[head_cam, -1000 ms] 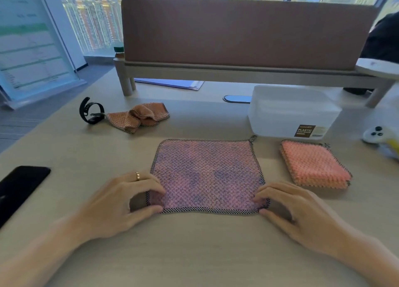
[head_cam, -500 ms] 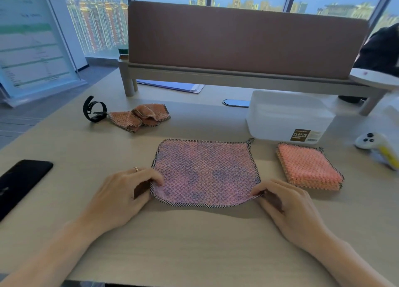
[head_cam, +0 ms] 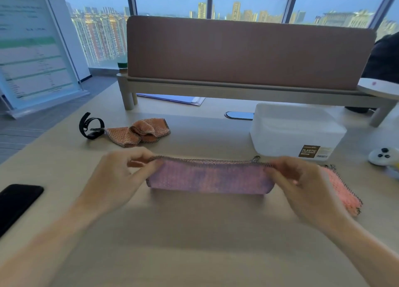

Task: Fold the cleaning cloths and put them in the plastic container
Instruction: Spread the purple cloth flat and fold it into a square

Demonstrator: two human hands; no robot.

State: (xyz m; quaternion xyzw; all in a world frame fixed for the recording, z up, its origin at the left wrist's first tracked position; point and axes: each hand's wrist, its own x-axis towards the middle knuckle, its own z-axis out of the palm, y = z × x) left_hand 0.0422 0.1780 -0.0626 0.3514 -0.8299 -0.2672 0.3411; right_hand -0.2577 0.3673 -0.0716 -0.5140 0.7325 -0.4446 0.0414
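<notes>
A pink-purple cleaning cloth (head_cam: 210, 179) with a dark checked hem lies folded in half on the table in front of me. My left hand (head_cam: 121, 174) pinches its left corners and my right hand (head_cam: 302, 183) pinches its right corners, both at the far edge. A folded orange cloth (head_cam: 343, 191) lies at the right, partly hidden behind my right hand. A crumpled orange cloth (head_cam: 138, 132) sits at the back left. The white plastic container (head_cam: 295, 131) stands at the back right.
A black phone (head_cam: 17, 204) lies at the left edge. A black watch strap (head_cam: 90, 125) sits beside the crumpled cloth. A white controller (head_cam: 383, 157) is at the far right. A brown desk divider (head_cam: 248, 53) on a raised shelf closes the back.
Both hands lifted the near edge of the flat cloth and carried it away from me onto the far edge, so the cloth is now folded in half.
</notes>
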